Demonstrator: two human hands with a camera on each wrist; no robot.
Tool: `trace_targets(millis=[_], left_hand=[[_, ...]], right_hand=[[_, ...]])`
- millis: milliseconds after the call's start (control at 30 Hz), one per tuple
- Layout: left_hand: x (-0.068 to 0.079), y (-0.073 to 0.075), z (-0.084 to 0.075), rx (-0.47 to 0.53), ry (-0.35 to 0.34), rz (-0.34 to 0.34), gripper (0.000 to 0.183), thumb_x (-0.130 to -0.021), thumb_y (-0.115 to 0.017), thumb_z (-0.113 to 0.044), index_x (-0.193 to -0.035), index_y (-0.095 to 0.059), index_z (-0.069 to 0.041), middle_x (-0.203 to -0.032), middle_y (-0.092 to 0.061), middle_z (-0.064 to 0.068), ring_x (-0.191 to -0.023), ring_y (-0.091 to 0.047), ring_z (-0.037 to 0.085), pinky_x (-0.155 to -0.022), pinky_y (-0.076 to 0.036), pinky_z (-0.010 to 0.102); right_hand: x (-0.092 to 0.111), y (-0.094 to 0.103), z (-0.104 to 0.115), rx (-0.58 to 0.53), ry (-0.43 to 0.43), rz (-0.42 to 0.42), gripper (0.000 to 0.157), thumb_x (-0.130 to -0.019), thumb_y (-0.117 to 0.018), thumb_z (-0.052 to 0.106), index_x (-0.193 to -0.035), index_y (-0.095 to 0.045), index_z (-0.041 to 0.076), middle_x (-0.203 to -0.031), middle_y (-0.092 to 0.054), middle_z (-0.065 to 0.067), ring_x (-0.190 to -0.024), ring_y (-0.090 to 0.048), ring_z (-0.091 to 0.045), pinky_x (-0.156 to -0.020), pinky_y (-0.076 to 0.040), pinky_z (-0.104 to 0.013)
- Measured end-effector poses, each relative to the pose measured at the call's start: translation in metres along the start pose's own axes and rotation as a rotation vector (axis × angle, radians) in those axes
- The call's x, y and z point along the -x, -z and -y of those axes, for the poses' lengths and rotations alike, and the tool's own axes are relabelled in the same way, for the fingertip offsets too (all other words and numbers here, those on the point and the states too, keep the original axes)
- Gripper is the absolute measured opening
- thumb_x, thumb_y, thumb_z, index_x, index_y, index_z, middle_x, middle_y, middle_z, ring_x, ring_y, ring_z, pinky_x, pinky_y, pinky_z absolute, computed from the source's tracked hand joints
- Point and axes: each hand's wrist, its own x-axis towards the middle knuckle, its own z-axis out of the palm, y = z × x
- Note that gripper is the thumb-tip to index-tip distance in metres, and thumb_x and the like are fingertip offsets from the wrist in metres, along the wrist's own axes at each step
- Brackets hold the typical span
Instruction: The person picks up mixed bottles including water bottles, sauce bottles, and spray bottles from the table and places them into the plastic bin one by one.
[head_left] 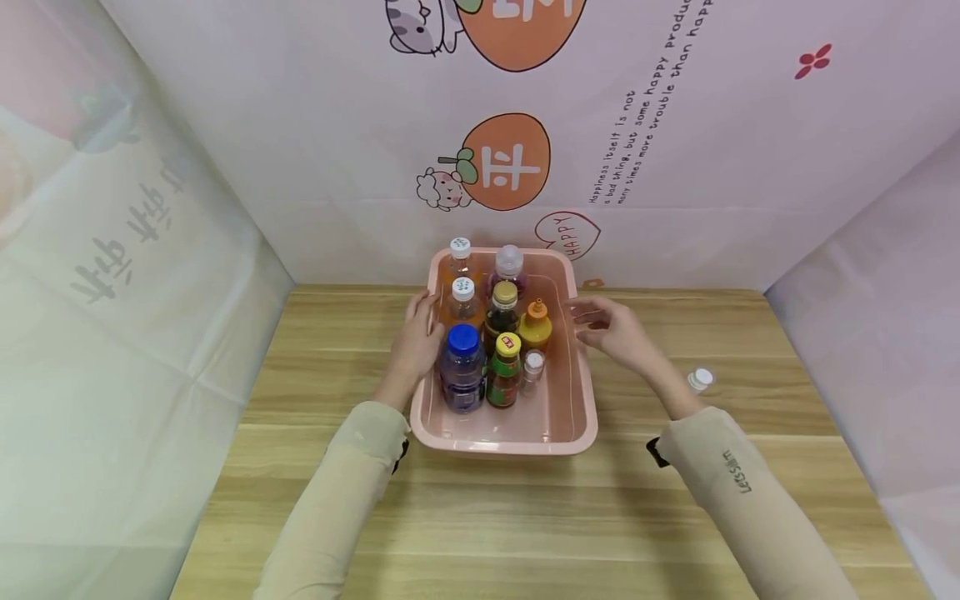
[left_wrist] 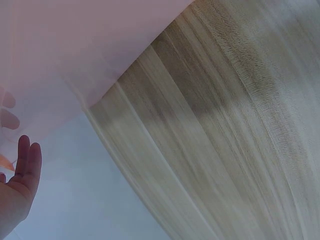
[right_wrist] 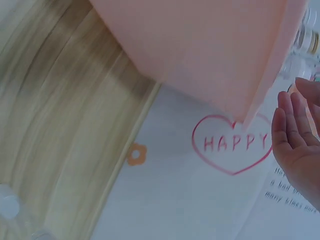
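Note:
A pink plastic basin stands on the table with several bottles upright inside. At its left rim is my left hand, fingers extended and slightly bent. Beyond the right rim, my right hand has its fingers loosely spread, tips close to the edge. Whether either hand touches the rim is unclear. Inside are a blue-capped bottle, a yellow-capped bottle, a yellow squeeze bottle, a gold-capped dark bottle and a small clear bottle. White-capped orange bottles and a purple bottle stand behind.
A small white-capped bottle is on the wooden table, right of the basin. Printed white cloth rises behind the table and on both sides. The basin's far end is near the back cloth.

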Motion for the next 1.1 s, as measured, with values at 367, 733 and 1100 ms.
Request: trace_targets(millis=[367, 733, 1100], left_hand=[[-0.002, -0.001, 0.001, -0.017, -0.004, 0.002, 0.051, -0.096, -0.04, -0.021, -0.146, -0.032, -0.015, -0.157, -0.018, 0.0, -0.141, -0.033, 0.03, -0.115, -0.031, 0.05], [-0.001, -0.002, 0.001, -0.008, -0.002, 0.003, 0.051, -0.097, -0.042, -0.021, -0.146, -0.032, -0.015, -0.158, -0.018, 0.001, -0.139, -0.036, 0.032, -0.113, -0.033, 0.05], [-0.001, -0.002, 0.001, -0.011, 0.002, -0.006, 0.05, -0.096, -0.042, -0.021, -0.146, -0.033, -0.015, -0.157, -0.019, 0.0, -0.139, -0.036, 0.032, -0.113, -0.034, 0.051]], right_hand=[[0.025, 0.04, -0.035, -0.002, -0.106, -0.09, 0.05, -0.088, -0.057, -0.002, -0.136, -0.044, -0.002, -0.121, -0.056, -0.011, -0.099, -0.053, 0.005, -0.079, -0.046, -0.004], [0.055, 0.075, -0.083, -0.207, -0.149, -0.267, 0.055, -0.084, -0.058, -0.01, -0.107, -0.051, 0.039, -0.094, -0.056, 0.03, -0.086, -0.056, 0.017, -0.071, -0.049, -0.003], [0.079, 0.086, -0.111, -0.239, -0.293, -0.309, 0.052, -0.085, -0.058, -0.008, -0.102, -0.049, 0.041, -0.088, -0.054, 0.031, -0.082, -0.055, 0.019, -0.069, -0.048, -0.002]])
